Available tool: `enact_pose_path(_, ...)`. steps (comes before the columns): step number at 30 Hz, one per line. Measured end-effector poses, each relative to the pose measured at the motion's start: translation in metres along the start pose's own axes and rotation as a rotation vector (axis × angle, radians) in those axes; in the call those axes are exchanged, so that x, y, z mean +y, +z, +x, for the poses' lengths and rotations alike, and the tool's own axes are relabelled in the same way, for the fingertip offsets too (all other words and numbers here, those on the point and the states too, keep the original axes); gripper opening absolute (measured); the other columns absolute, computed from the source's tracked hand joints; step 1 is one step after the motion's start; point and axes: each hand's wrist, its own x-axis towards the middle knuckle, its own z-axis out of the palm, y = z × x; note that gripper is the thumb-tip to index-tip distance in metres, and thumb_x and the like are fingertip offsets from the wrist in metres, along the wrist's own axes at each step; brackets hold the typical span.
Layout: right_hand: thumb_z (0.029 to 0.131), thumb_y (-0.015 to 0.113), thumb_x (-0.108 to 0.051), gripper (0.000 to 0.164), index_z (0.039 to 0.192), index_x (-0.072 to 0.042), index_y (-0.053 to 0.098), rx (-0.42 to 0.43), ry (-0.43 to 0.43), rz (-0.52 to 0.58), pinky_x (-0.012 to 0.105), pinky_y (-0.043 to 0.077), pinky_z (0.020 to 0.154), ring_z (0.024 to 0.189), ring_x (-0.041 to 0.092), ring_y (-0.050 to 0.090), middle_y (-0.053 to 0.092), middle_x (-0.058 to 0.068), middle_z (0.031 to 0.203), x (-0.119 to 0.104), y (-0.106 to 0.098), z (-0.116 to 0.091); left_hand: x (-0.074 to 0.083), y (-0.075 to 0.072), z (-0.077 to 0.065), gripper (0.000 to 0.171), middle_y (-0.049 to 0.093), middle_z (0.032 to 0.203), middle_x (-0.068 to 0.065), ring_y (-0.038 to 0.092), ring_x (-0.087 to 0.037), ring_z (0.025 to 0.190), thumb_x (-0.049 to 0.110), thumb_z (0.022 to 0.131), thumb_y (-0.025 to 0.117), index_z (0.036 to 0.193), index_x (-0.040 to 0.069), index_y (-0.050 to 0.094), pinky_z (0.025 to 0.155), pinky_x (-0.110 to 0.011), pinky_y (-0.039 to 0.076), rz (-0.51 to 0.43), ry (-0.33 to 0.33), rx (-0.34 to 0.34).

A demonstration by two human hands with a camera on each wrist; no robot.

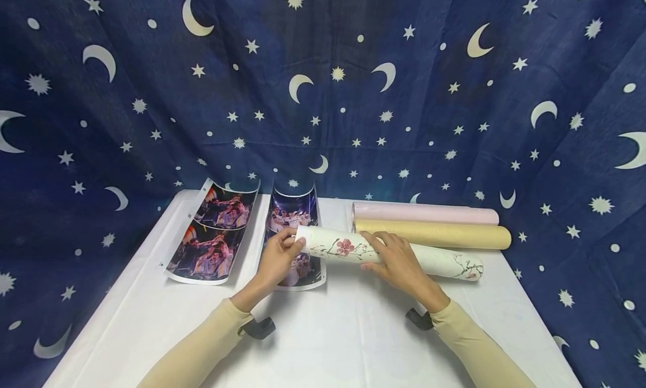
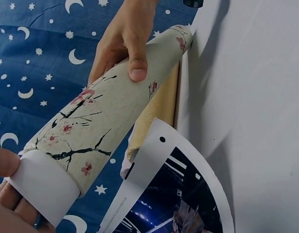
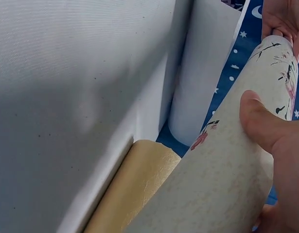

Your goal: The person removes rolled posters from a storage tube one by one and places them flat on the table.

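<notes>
A cream wallpaper roll with red blossoms and dark branches is held above the table, lying roughly crosswise. At its left end, my left hand pinches a white paper edge between thumb and fingers. My right hand grips the roll around its middle, with the thumb along the near side and the fingers over the top. In the left wrist view, the white paper forms a band at the roll's end. The undersides of the roll and some of the right fingers are hidden.
A gold roll and a pink roll lie behind, to the right. Two curling photo prints lie left; the nearer-to-centre print is partly covered by the left hand. A star-patterned cloth hangs behind the white table.
</notes>
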Motion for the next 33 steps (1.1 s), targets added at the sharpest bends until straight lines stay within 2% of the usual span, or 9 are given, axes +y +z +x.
enact_pose_path(3,0.082,0.073,-0.049,0.078,0.148,-0.021,0.043,0.000,0.002,-0.006,0.055,0.041,0.099,0.117,0.036,0.056,0.059,0.013,0.126,0.000,-0.001,0.001,0.002,-0.003,0.000,0.024,0.073,0.101,-0.024,0.067,-0.006,0.081,0.002,0.094,0.059,0.117,-0.004,0.061,0.075,-0.019,0.053,0.012,0.008,0.002)
enact_pose_path(6,0.082,0.073,-0.050,0.077,0.148,-0.021,0.044,0.005,0.001,-0.012,0.055,0.040,0.100,0.117,0.037,0.056,0.059,0.014,0.126,0.000,-0.003,0.002,0.005,-0.006,-0.001,0.026,0.073,0.102,-0.022,0.061,-0.003,0.073,0.005,0.095,0.060,0.120,-0.003,0.060,0.065,-0.017,0.048,0.016,0.006,0.007)
enact_pose_path(10,0.082,0.073,-0.050,0.077,0.147,-0.022,0.045,0.022,-0.007,-0.021,0.054,0.040,0.100,0.115,0.037,0.057,0.059,0.014,0.126,0.000,-0.008,0.005,0.008,-0.011,-0.001,0.027,0.073,0.097,-0.020,0.039,-0.002,0.050,0.010,0.097,0.060,0.122,0.000,0.060,0.045,-0.018,0.030,0.021,-0.012,0.005)
enact_pose_path(13,0.081,0.073,-0.049,0.076,0.147,-0.023,0.045,0.032,-0.011,-0.027,0.054,0.040,0.099,0.114,0.037,0.057,0.059,0.014,0.125,0.000,-0.010,0.006,0.009,-0.015,-0.001,0.027,0.073,0.096,-0.021,0.028,-0.004,0.044,0.011,0.097,0.060,0.122,0.001,0.059,0.041,-0.019,0.025,0.024,-0.022,0.004)
enact_pose_path(18,0.081,0.074,-0.048,0.076,0.146,-0.023,0.045,0.040,-0.017,-0.035,0.054,0.040,0.098,0.114,0.038,0.057,0.059,0.014,0.125,0.000,-0.011,0.007,0.010,-0.020,0.000,0.024,0.074,0.095,-0.017,0.032,-0.003,0.046,0.009,0.097,0.060,0.119,0.000,0.060,0.043,-0.019,0.027,0.012,-0.004,0.024)
enact_pose_path(24,0.081,0.074,-0.047,0.075,0.146,-0.022,0.046,0.042,-0.021,-0.045,0.054,0.041,0.097,0.114,0.038,0.057,0.059,0.014,0.125,0.000,-0.013,0.008,0.010,-0.026,0.000,0.026,0.071,0.082,0.001,0.028,-0.004,0.041,0.011,0.096,0.061,0.120,0.000,0.059,0.039,-0.018,0.025,0.014,-0.006,0.058)
enact_pose_path(28,0.081,0.075,-0.047,0.076,0.146,-0.023,0.046,0.043,-0.023,-0.044,0.055,0.039,0.099,0.116,0.037,0.056,0.059,0.014,0.126,0.001,-0.015,0.011,0.011,-0.031,0.000,0.027,0.074,0.088,-0.002,0.045,-0.002,0.054,0.010,0.096,0.061,0.120,-0.001,0.059,0.052,-0.016,0.037,0.017,0.011,0.074)
enact_pose_path(31,0.080,0.075,-0.047,0.076,0.146,-0.024,0.046,0.040,-0.020,-0.040,0.056,0.038,0.101,0.117,0.038,0.055,0.058,0.014,0.126,0.001,-0.016,0.012,0.013,-0.036,0.000,0.027,0.073,0.085,-0.001,0.044,-0.003,0.055,0.010,0.096,0.060,0.120,-0.002,0.059,0.054,-0.017,0.036,0.010,0.018,0.073)
enact_pose_path(33,0.080,0.075,-0.047,0.075,0.146,-0.024,0.046,0.038,-0.014,-0.040,0.056,0.038,0.101,0.118,0.039,0.055,0.059,0.014,0.126,0.002,-0.016,0.012,0.014,-0.039,0.000,0.027,0.069,0.079,0.004,0.037,-0.004,0.049,0.011,0.097,0.060,0.120,-0.001,0.059,0.047,-0.018,0.031,0.006,0.008,0.076)
